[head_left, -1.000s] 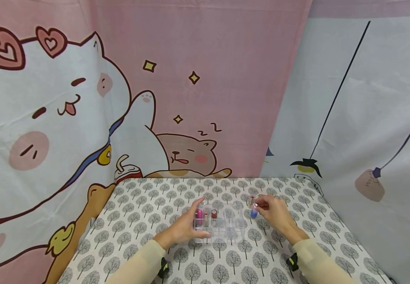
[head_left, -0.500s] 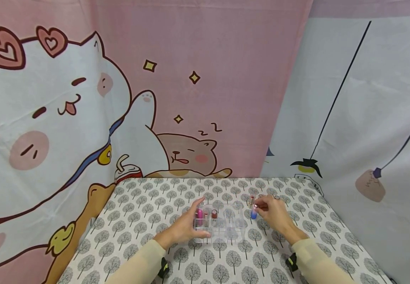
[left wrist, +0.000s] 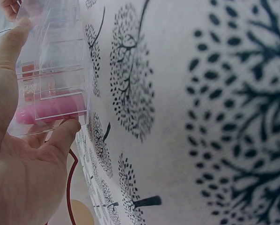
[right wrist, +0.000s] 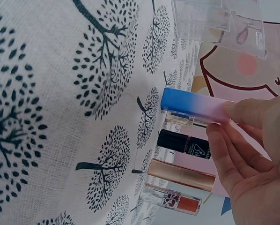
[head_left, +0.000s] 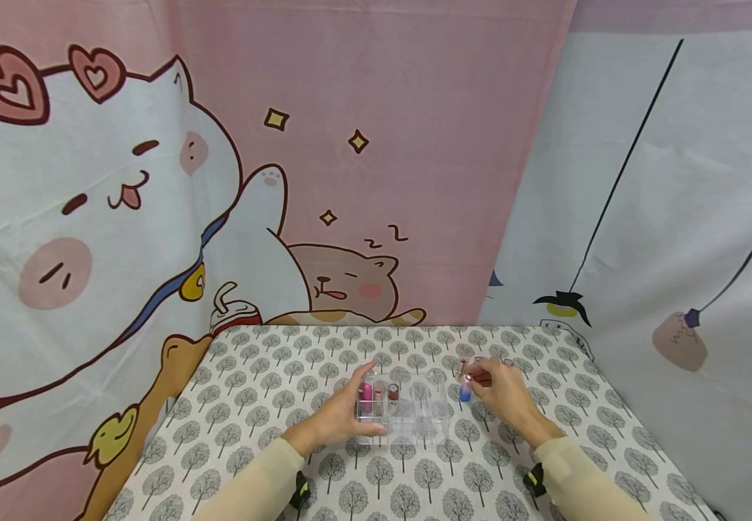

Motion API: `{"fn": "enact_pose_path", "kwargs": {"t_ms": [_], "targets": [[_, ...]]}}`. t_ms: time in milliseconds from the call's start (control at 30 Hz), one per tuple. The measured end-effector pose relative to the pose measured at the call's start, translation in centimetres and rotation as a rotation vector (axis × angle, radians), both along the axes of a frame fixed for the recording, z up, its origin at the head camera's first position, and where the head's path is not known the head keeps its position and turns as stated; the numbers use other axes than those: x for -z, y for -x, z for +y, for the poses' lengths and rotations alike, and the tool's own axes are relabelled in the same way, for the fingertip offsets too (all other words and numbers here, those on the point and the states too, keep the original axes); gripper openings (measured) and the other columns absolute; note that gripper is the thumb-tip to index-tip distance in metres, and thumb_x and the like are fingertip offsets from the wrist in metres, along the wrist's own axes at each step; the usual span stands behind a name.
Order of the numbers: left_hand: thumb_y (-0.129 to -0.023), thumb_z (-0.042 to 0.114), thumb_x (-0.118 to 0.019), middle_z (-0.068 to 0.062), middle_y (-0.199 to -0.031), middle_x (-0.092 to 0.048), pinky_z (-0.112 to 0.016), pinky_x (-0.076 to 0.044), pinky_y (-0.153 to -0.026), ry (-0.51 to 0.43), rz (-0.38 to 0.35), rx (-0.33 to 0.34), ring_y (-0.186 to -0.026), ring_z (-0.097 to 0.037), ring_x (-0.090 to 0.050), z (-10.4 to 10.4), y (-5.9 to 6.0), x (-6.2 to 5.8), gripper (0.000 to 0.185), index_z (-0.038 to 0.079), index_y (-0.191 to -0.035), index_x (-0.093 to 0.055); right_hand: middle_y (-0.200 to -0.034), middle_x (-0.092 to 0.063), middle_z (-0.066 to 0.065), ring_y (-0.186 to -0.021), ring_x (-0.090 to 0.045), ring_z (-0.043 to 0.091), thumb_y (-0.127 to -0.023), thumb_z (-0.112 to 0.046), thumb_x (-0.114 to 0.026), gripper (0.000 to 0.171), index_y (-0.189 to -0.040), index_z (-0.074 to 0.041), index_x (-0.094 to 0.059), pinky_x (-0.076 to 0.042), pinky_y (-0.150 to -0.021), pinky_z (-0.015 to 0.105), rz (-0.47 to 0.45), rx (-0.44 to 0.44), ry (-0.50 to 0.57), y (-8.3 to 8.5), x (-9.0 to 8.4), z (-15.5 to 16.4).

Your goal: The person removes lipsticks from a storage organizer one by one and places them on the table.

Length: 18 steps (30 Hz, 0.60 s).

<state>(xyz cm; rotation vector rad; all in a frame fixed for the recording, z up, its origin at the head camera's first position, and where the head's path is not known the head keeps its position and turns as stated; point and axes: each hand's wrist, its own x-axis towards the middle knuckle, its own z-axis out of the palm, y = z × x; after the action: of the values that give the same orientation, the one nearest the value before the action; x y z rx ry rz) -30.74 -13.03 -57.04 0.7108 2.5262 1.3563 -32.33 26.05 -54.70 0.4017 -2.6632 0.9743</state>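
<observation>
A clear plastic organizer (head_left: 408, 416) with several compartments stands on the tree-patterned tablecloth (head_left: 271, 391). My left hand (head_left: 356, 405) grips its left end, thumb at the near side and fingers (left wrist: 65, 133) at the far wall. A pink lipstick (left wrist: 46, 110) and two darker ones (head_left: 392, 391) stand in its left cells. My right hand (head_left: 478, 380) pinches a blue-to-pink tube (right wrist: 196, 107) just right of the organizer (right wrist: 219, 23), low over the cloth.
A black tube (right wrist: 184, 144), a gold tube (right wrist: 182, 174) and a clear tube with orange content (right wrist: 173, 200) lie in a row on the cloth behind the held tube. Printed cartoon curtains (head_left: 154, 181) hang close round the table's far and right edges.
My right hand with the blue-pink tube has drifted slightly left, towards the organizer. The left hand and the organizer have stayed put.
</observation>
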Motion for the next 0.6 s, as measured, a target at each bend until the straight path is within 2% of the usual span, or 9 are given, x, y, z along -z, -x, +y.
{"fn": "enact_pose_path", "kwargs": {"t_ms": [133,267,400,600], "targets": [[-0.087,0.039,-0.105,-0.015,-0.136,-0.077,-0.037,-0.067,-0.095,-0.003,-0.002,0.003,-0.097,-0.018,-0.077,-0.07,0.06,0.03,0.14,0.055,-0.183,-0.005,-0.11,-0.088,0.016,-0.1,-0.088,0.032,-0.097,0.002,-0.09,0.027,-0.123,0.002,-0.083,-0.074,-0.088,0.038,-0.021,-0.002,0.003,-0.01,-0.26,-0.1],[-0.087,0.042,-0.105,-0.014,-0.139,-0.077,-0.041,-0.067,-0.099,0.012,0.01,-0.001,-0.098,-0.017,-0.078,-0.08,0.16,0.05,0.14,0.057,-0.183,-0.004,-0.111,-0.088,0.016,-0.102,-0.088,0.034,-0.098,0.001,-0.09,0.028,-0.125,0.001,-0.083,-0.075,-0.09,0.041,-0.024,0.009,-0.004,0.0,-0.5,-0.26],[-0.087,0.043,-0.105,-0.014,-0.141,-0.077,-0.046,-0.067,-0.103,0.017,0.024,0.002,-0.1,-0.017,-0.077,-0.05,0.22,0.03,0.14,0.056,-0.183,-0.004,-0.111,-0.088,0.016,-0.099,-0.087,0.033,-0.097,0.001,-0.09,0.029,-0.125,0.002,-0.083,-0.075,-0.09,0.043,0.011,0.013,-0.024,-0.03,-0.63,-0.34],[-0.087,0.041,-0.105,-0.014,-0.138,-0.077,-0.044,-0.068,-0.101,0.012,0.019,0.005,-0.097,-0.014,-0.077,-0.06,0.25,0.19,0.141,0.055,-0.184,-0.003,-0.111,-0.089,0.017,-0.096,-0.087,0.031,-0.095,0.002,-0.091,0.03,-0.124,0.002,-0.083,-0.074,-0.09,0.05,0.089,0.009,-0.045,-0.1,-0.66,-0.34]]}}
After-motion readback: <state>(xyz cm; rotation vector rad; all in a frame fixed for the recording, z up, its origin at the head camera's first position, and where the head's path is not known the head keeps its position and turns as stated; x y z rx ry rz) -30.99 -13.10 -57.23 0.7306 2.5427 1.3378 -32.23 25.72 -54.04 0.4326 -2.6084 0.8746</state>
